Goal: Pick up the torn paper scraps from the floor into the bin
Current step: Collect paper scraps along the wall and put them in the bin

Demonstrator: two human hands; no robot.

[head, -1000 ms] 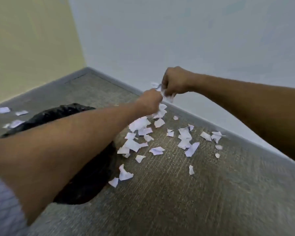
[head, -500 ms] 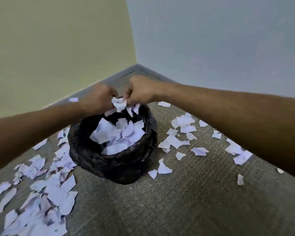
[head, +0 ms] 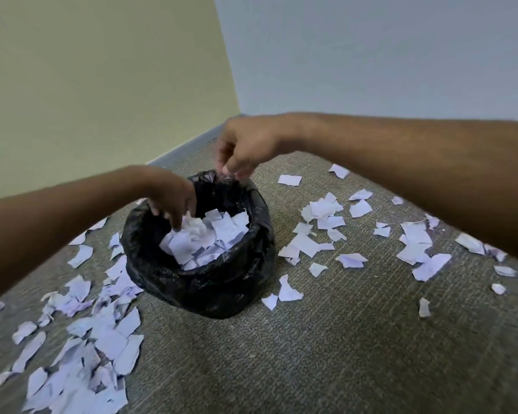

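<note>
Since a moment ago our hands (head: 174, 195) (head: 245, 144) part over the bin (head: 210, 282), fingers loosening empty, while many scraps (head: 102, 339) litter the floor (head: 311, 369).

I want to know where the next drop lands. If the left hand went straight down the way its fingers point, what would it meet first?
Probably the paper scraps heaped inside the bin; the left hand looks just above them.

Both forearms cut off at frame edges; right hand (head: 245, 147) blurred
</note>
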